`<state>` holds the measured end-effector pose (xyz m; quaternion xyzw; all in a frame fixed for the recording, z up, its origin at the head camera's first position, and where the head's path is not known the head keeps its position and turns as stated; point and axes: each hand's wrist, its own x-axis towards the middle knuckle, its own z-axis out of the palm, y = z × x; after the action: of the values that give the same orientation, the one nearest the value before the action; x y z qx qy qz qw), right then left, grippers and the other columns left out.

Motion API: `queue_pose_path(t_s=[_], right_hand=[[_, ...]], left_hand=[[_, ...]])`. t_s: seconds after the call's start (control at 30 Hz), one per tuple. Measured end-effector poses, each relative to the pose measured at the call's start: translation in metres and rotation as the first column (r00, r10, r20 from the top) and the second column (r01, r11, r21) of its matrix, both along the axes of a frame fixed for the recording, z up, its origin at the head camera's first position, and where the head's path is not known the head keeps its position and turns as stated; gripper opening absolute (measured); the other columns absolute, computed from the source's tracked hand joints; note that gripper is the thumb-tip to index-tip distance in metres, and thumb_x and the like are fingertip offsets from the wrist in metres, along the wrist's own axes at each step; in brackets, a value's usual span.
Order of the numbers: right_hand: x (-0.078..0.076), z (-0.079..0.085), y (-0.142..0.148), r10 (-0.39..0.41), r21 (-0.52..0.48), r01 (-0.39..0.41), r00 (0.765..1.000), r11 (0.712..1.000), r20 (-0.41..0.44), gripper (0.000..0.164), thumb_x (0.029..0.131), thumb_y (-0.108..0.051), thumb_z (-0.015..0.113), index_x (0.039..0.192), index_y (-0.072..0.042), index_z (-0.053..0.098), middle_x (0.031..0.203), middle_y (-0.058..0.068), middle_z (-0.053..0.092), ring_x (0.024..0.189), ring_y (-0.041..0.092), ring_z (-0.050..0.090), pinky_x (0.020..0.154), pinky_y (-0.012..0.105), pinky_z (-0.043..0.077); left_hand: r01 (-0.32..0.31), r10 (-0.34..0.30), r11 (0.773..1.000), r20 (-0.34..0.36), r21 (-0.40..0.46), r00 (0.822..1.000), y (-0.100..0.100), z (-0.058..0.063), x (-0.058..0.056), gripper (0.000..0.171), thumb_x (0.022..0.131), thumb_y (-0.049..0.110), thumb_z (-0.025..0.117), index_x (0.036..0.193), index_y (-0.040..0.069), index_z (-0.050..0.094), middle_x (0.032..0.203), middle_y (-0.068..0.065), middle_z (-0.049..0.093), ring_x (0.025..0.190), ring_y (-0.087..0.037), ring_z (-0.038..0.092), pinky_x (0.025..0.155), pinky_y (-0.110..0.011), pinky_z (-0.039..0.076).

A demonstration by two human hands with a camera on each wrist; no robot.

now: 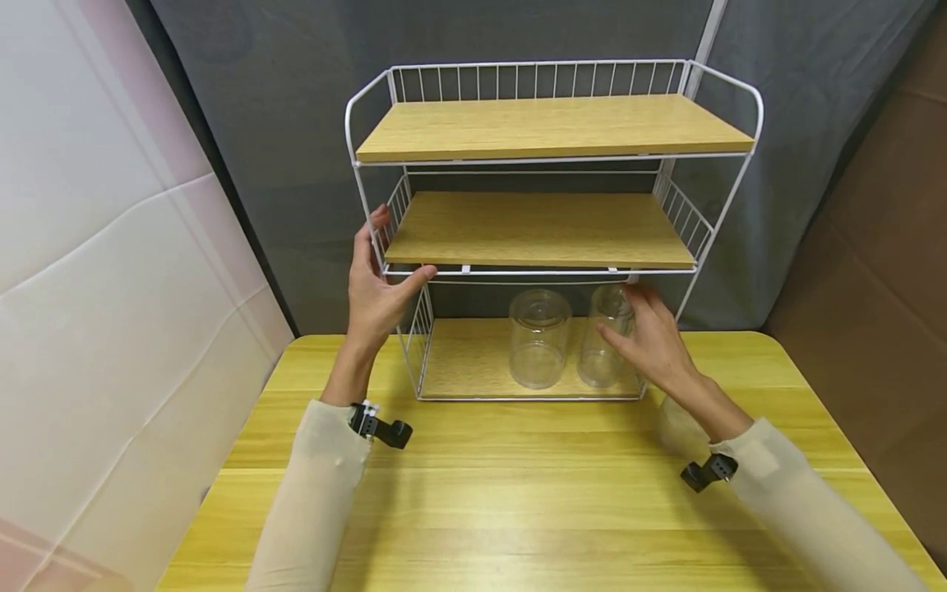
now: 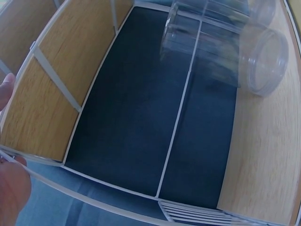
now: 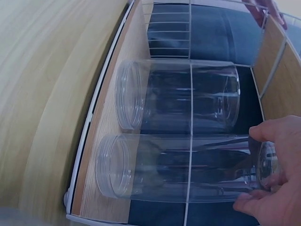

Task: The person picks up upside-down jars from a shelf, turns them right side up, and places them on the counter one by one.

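A three-tier white wire shelf rack (image 1: 543,271) with wood-look boards stands on the table. My left hand (image 1: 377,296) grips its left side at the middle tier, thumb over the front edge and fingers round the outer side. On the bottom board two clear jars stand upright side by side: a wider jar (image 1: 538,345) and a slimmer jar (image 1: 601,353) to its right. My right hand (image 1: 654,341) holds the slimmer jar near its top, thumb and fingers on opposite sides in the right wrist view. Both jars have their ringed ends (image 3: 110,165) down on the board.
The top board (image 1: 555,123) and middle board (image 1: 540,226) overhang the jars. Beneath my right forearm a pale, rounded, see-through thing (image 1: 676,427) sits partly hidden on the yellow wood table (image 1: 473,493). Grey cloth (image 1: 281,148) hangs behind the rack.
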<state>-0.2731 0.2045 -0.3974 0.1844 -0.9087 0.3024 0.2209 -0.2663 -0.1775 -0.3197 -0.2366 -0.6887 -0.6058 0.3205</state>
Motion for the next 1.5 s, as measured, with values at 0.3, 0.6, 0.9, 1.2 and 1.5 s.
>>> queue_pose_path(t_s=[0.3, 0.6, 0.9, 1.2, 1.5], right_hand=[[0.017, 0.004, -0.002, 0.037, 0.009, -0.036, 0.996, 0.999, -0.075, 0.07, 0.087, -0.016, 0.086, 0.142, 0.012, 0.055, 0.138, 0.033, 0.055, 0.125, 0.05, 0.056, 0.102, 0.065, 0.05], [0.037, 0.009, -0.001, 0.083, 0.014, -0.082, 0.994, 0.997, -0.067, 0.076, 0.085, -0.021, 0.089, 0.145, 0.01, 0.054, 0.141, 0.029, 0.055, 0.123, 0.046, 0.058, 0.098, 0.063, 0.053], [0.057, 0.017, -0.002, 0.13, -0.021, -0.131, 0.99, 0.991, -0.058, 0.076, 0.085, -0.018, 0.089, 0.149, 0.004, 0.055, 0.145, 0.023, 0.056, 0.131, 0.044, 0.057, 0.104, 0.065, 0.05], [0.07, 0.021, -0.003, 0.171, -0.079, -0.179, 0.98, 0.981, -0.103, 0.074, 0.082, -0.011, 0.09, 0.147, 0.004, 0.057, 0.142, 0.021, 0.059, 0.131, 0.041, 0.058, 0.099, 0.061, 0.055], [0.078, 0.023, -0.001, 0.166, -0.214, -0.177, 0.984, 0.961, -0.066, 0.073, 0.082, -0.004, 0.089, 0.148, 0.001, 0.058, 0.143, 0.019, 0.059, 0.126, 0.04, 0.062, 0.1, 0.008, 0.045]], left_hand=[[-0.002, 0.002, 1.0, -0.014, -0.003, 1.0, -0.002, 0.0, 0.0, 0.087, 0.081, -0.018, 0.081, 0.154, -0.014, 0.034, 0.168, -0.027, 0.03, 0.159, -0.026, 0.029, 0.131, -0.041, 0.023], [-0.018, 0.018, 1.0, 0.006, -0.006, 1.0, -0.003, 0.003, 0.003, 0.086, 0.082, -0.015, 0.082, 0.154, -0.013, 0.035, 0.168, -0.025, 0.03, 0.159, -0.024, 0.029, 0.131, -0.039, 0.022], [-0.009, 0.008, 1.0, 0.022, 0.026, 1.0, -0.001, 0.004, 0.003, 0.092, 0.082, -0.016, 0.081, 0.159, -0.009, 0.031, 0.17, -0.021, 0.03, 0.159, -0.025, 0.028, 0.131, -0.04, 0.022], [-0.008, 0.006, 0.999, 0.033, 0.042, 0.999, 0.001, 0.002, 0.009, 0.093, 0.083, -0.019, 0.078, 0.161, -0.009, 0.028, 0.17, -0.021, 0.029, 0.16, -0.027, 0.025, 0.133, -0.043, 0.018], [-0.063, 0.062, 0.996, 0.018, 0.067, 0.998, -0.006, -0.025, 0.005, 0.102, 0.081, -0.02, 0.079, 0.164, -0.005, 0.022, 0.17, -0.02, 0.028, 0.16, -0.032, 0.025, 0.132, -0.044, 0.021]])
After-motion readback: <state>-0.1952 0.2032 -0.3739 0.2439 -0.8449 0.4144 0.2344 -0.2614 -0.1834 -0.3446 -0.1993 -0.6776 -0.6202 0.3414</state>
